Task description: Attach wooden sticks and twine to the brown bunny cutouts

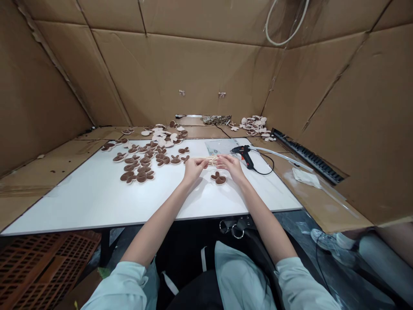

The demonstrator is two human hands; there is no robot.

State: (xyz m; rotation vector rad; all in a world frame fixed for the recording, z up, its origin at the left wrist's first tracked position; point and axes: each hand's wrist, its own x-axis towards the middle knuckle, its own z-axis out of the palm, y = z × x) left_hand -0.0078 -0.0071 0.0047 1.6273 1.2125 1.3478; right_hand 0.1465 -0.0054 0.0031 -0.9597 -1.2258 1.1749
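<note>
The left hand (193,168) and right hand (229,168) are closed on opposite ends of a bundle of thin pale sticks (211,160), held just above the white tabletop (97,206). The sticks look light, stiff and apt to slip apart, so a firm hold near both ends suits them. A brown-and-cream flower-shaped cut-out (219,178) lies just below the right hand, and a hot glue gun (242,156) lies just beyond it.

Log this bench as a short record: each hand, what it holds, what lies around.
left hand: the left hand, pinching one end of a bundle of thin pale sticks
right hand: the right hand, pinching the other end
nearest piece: a brown-and-cream lobed piece, on the table below the hands, not touching them
tool: a black-and-red hot glue gun, right of the hands
surface: a white table, more lobed pieces left of the hands
surroundings: cardboard walls
</note>
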